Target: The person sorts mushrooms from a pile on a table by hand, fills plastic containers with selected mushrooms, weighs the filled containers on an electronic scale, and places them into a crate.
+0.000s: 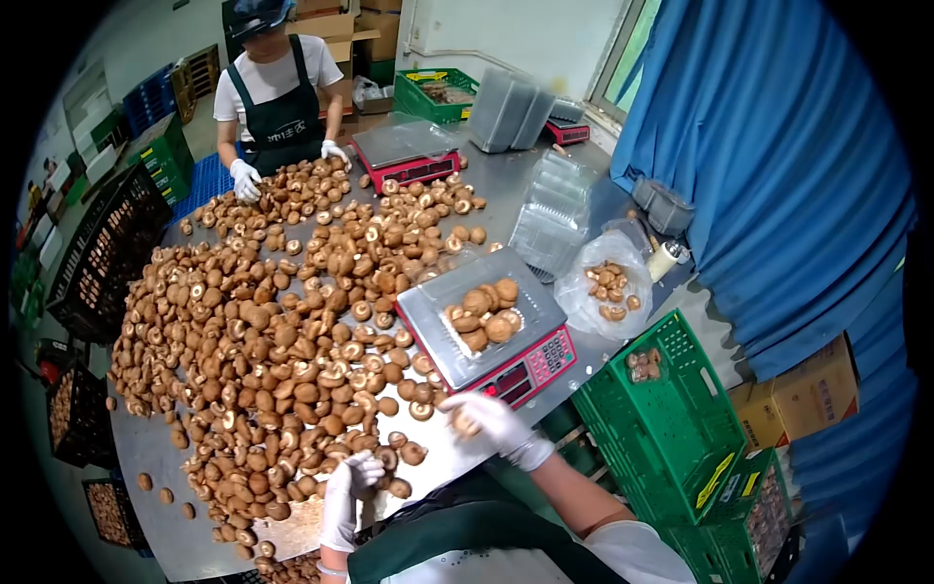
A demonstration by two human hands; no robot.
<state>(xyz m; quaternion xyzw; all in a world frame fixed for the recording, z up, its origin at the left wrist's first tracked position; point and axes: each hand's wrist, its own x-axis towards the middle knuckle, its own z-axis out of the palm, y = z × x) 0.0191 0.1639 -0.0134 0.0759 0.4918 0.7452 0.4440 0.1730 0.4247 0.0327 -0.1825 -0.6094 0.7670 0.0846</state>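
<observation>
Blue curtain (778,175), 1 window (634,51), cardboard boxes (815,391)

From the right hand (491,420), passage at 12 o'clock is blocked by the red scale (533,316); at 10, by piled mushrooms (263,341). Towards 8, a tabletop strip (443,453) seems left open under glare.

Scales (547,358), crates (647,453) and mushrooms (258,316) (whole heaps) suggest a packing workshop.

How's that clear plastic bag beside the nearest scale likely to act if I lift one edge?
The bag looks floppy, given its thin, crumpled film, so it'll probably sag. The mushrooms inside lie loose and look rounded, so they may roll toward the low side.
</observation>
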